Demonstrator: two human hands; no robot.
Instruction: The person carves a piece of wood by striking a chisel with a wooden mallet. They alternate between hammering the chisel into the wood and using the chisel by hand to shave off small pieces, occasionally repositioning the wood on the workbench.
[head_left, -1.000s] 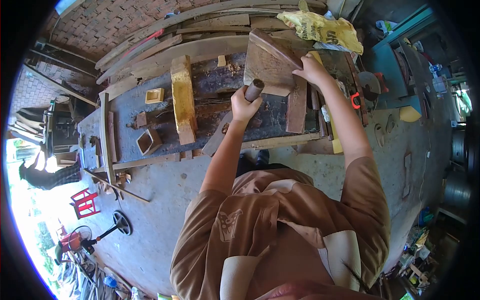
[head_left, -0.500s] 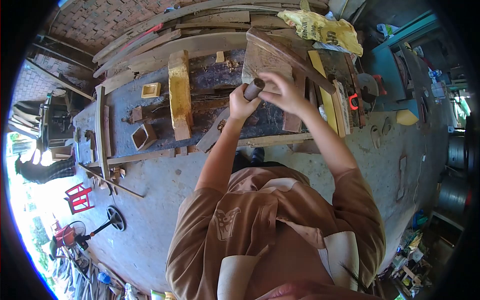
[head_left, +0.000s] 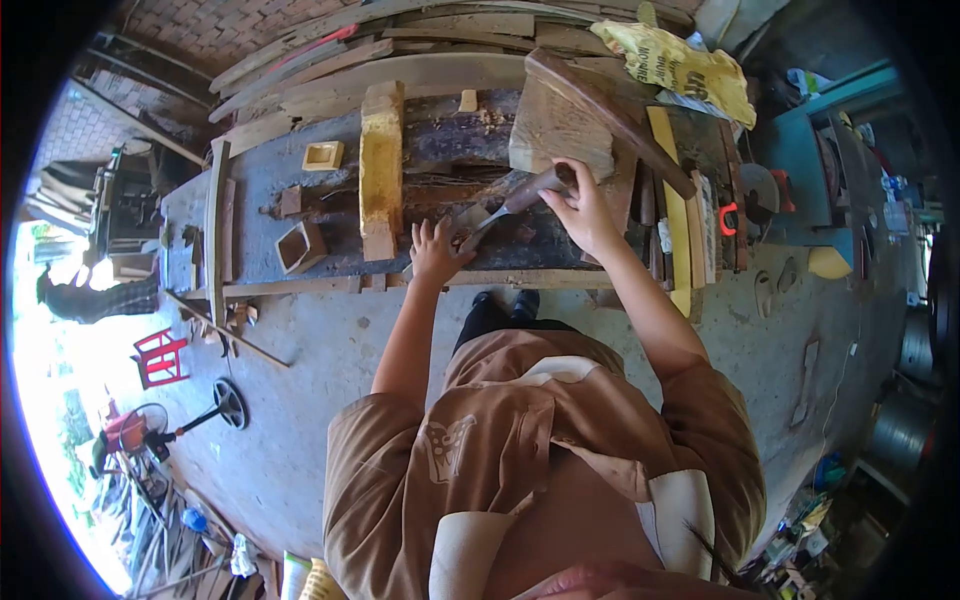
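Note:
My right hand (head_left: 585, 212) is closed around the dark wooden handle of a chisel (head_left: 537, 190). The tool slants down to the left, and its metal blade reaches the carved wooden piece (head_left: 468, 222) near the bench's front edge. Spread fingers of my left hand (head_left: 437, 252) rest flat at the left end of that piece, close to the blade. Part of the piece is hidden under this hand. Just beyond my right hand is a thick wooden block (head_left: 562, 140), with a long dark wooden bar (head_left: 612, 122) lying across it.
The dark workbench (head_left: 335, 225) carries a yellowish wooden beam (head_left: 381, 165), a small square wooden box (head_left: 323, 156) and an open wooden frame (head_left: 300, 247). Planks, a red-handled tool (head_left: 728, 218) and a yellow sack (head_left: 680, 68) are toward the right. A red stool (head_left: 160, 357) stands on the floor.
My left hand has let go of the chisel handle and moved down-left onto the wooden piece. My right hand has taken the handle, and the chisel now tilts with its blade downward.

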